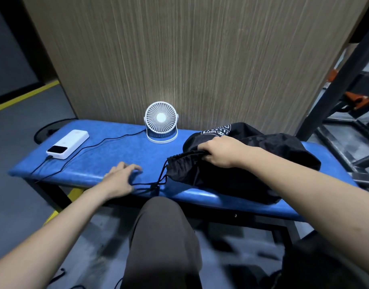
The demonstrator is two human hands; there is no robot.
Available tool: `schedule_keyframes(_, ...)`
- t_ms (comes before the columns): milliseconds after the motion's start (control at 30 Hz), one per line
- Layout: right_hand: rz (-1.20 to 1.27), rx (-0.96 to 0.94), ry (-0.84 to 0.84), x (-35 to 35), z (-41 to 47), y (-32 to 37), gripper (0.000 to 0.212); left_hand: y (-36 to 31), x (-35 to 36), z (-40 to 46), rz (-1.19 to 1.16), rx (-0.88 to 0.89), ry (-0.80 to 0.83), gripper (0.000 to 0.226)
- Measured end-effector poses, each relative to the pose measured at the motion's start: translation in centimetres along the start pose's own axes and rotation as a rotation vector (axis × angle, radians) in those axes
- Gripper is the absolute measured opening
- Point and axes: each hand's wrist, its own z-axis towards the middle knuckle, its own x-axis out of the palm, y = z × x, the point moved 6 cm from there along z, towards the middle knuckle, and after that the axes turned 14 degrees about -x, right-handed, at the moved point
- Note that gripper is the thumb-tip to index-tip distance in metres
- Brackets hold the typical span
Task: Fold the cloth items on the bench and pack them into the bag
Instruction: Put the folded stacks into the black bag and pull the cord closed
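Observation:
A black drawstring bag (pixel 231 176) lies bulging on the right half of the blue padded bench (pixel 108 155), its gathered mouth facing left. My right hand (pixel 221 152) grips the puckered rim of the mouth from above. Black cloth with a white round print (pixel 219 131) shows behind that hand. The bag's black drawstring (pixel 156 184) trails left along the bench's front edge. My left hand (pixel 121 178) is blurred, fingers loosely spread, beside the end of the drawstring; whether it touches the cord is unclear.
A small white desk fan (pixel 161 122) stands at the back of the bench by the wood-grain wall. A white power bank (pixel 68 143) lies at the left end, joined to the fan by a black cable (pixel 100 142). My knee (pixel 160 226) is under the front edge.

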Motion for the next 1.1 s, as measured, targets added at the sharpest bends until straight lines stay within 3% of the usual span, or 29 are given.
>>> schedule_keyframes(67,0.0,0.013,-0.025,-0.3,0.0,-0.5,0.02,-1.6,0.5,-0.4,0.089,0.13,0.063,0.049)
schedule_keyframes(133,-0.011,0.033,-0.049,-0.9,-0.4,-1.2,0.024,-1.7,-0.2,0.1,0.143,0.129,-0.024,0.032)
schedule_keyframes(200,-0.022,0.057,-0.059,-1.4,-1.1,-2.2,0.031,0.3,-1.4,0.8,-0.064,0.005,-0.112,0.014)
schedule_keyframes(333,-0.069,0.113,-0.023,-1.7,-2.5,-4.1,0.03,6.8,-1.8,2.4,-0.748,-0.294,-0.115,0.022)
schedule_keyframes(400,-0.09,0.109,-0.002,-1.4,-2.6,-4.2,0.03,7.8,-1.3,2.1,-0.811,-0.345,-0.098,0.011)
schedule_keyframes(500,-0.136,0.12,0.021,-1.1,-2.5,-4.1,0.03,6.4,-1.5,0.9,-0.843,-0.189,-0.058,0.017)
schedule_keyframes(600,-0.156,0.134,0.03,-1.1,-2.3,-4.2,0.031,4.2,-1.4,-0.8,-0.663,0.041,0.138,0.027)
schedule_keyframes(667,-0.149,0.114,0.027,-1.1,-2.2,-3.9,0.029,3.3,-0.9,-2.3,-0.545,0.088,0.371,0.046)
schedule_keyframes(767,-0.154,0.063,0.017,-0.9,-1.8,-3.3,0.024,0.4,-1.6,-4.6,-0.574,0.128,0.618,0.064)
schedule_keyframes(833,-0.167,0.038,0.014,-0.9,-1.5,-2.9,0.021,-3.1,-2.6,-5.3,-0.608,0.21,0.546,0.057)
schedule_keyframes(967,-0.151,0.029,0.022,-1.1,-1.2,-2.5,0.019,-10.6,-2.5,-5.6,-0.511,0.392,0.122,0.034)
schedule_keyframes(1100,-0.144,0.049,0.025,-1.7,-1.8,-2.6,0.021,-14.6,0.1,-5.3,-0.274,0.433,-0.002,0.028)
